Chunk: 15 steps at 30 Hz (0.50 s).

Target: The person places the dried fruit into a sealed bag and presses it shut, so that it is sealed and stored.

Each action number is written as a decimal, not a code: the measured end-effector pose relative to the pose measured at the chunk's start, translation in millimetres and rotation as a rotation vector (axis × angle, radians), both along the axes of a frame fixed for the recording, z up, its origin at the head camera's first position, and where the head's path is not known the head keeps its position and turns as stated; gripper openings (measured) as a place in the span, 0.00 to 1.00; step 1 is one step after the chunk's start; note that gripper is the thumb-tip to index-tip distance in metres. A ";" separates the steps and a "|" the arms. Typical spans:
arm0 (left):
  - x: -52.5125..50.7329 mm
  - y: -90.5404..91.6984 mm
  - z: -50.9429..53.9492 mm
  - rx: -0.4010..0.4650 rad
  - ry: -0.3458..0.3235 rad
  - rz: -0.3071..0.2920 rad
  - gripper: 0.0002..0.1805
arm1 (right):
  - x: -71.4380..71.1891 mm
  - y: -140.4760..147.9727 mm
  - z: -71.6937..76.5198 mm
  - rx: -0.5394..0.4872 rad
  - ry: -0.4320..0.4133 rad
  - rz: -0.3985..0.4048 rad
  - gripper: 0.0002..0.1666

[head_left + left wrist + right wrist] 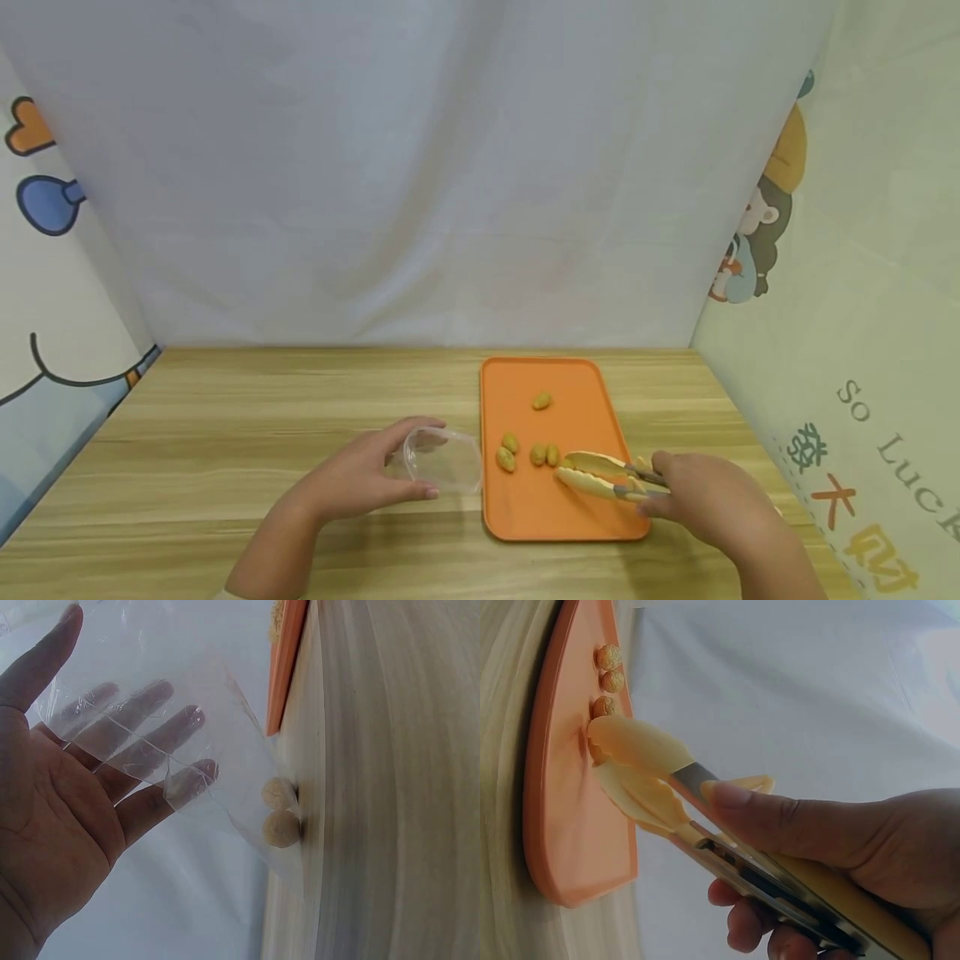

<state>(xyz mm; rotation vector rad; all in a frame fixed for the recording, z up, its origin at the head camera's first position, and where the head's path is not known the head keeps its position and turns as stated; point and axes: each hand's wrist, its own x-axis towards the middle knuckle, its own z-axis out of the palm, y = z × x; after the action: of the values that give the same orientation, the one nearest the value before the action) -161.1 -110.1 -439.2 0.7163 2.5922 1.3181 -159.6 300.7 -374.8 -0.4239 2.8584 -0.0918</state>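
Note:
In the head view my left hand (pixel 362 473) is around the left side of a clear plastic container (pixel 457 461) just left of the orange tray (pixel 562 521). The left wrist view shows the fingers (pixel 161 742) through the clear plastic (pixel 225 757). Two round brown pieces (pixel 280 828) show through it; whether inside or behind, I cannot tell. My right hand (pixel 712 500) grips metal tongs with cream tips (pixel 596 482) over the tray's right half. In the right wrist view the tongs' tips (pixel 641 750) are apart, with a partly hidden brown piece (pixel 596 752) at their ends.
Several brown, nut-like pieces lie on the tray: one toward the back (pixel 542 401), two near its left edge (pixel 507 458), others by the tongs (pixel 537 454). The wooden table (pixel 300 392) meets a pale cloth (pixel 375 208) behind and printed sheets at both sides.

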 end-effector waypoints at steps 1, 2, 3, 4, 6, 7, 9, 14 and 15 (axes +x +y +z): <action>0.0 0.0 0.0 0.001 -0.002 -0.001 0.37 | 0.4 -0.1 0.7 -0.001 0.011 0.002 0.24; -0.1 0.0 -0.1 0.000 -0.002 -0.001 0.37 | 1.0 -0.2 1.4 -0.001 0.023 0.005 0.24; -0.2 0.0 -0.2 0.000 -0.002 -0.002 0.37 | 1.3 -0.2 2.1 -0.001 0.033 0.007 0.25; -0.3 -0.1 -0.4 0.000 -0.002 -0.003 0.37 | 1.9 -0.3 2.7 -0.002 0.045 0.010 0.26; -0.5 -0.2 -0.5 -0.002 -0.002 -0.004 0.37 | 2.8 -0.6 3.8 -0.005 0.062 0.016 0.26; -0.5 -0.2 -0.6 -0.003 -0.003 -0.004 0.37 | 3.2 -0.9 4.3 -0.005 0.071 0.019 0.26; -0.5 -0.2 -0.3 -0.003 -0.008 -0.005 0.37 | 3.5 -1.0 4.4 -0.006 0.085 0.023 0.26; -0.1 -0.1 0.7 0.000 -0.018 -0.005 0.37 | 3.4 -1.2 4.0 -0.020 0.140 0.040 0.26; -0.1 -0.1 0.9 0.002 -0.020 -0.006 0.37 | 3.4 -1.4 4.1 -0.020 0.151 0.046 0.26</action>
<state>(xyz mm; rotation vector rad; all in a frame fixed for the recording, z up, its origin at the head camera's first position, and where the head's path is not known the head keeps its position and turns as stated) -161.2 -110.2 -438.4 0.7064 2.5719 1.3196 -156.3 299.2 -370.6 -0.5213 2.9959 -0.0835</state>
